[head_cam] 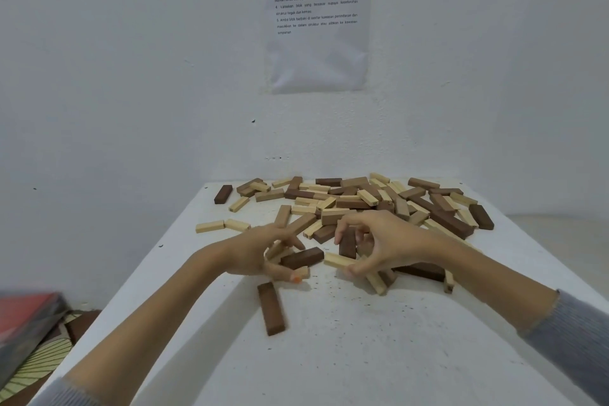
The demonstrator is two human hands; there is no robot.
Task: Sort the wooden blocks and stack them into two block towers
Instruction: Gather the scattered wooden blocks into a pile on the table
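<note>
Fingers of left hand (pixel 253 250) round dark block (pixel 303 257), of right hand (pixel 389 247) round second dark block (pixel 347 244) — open tabletop (pixel 362 356) nearer.

The scene is lit evenly by soft, cool, diffuse light, and no single source can be made out. Only faint, short shadows are cast on the tabletop (pixel 362 356) under the left hand (pixel 255 252), the right hand (pixel 382 241) and the blocks (pixel 354 199). No glare is seen. The tabletop edges are splayed outward by wide-angle distortion. The red object (pixel 26 316) at the lower left is smeared by blur, and the printed sheet (pixel 318 53) on the wall (pixel 131 76) is rendered softly.
</note>
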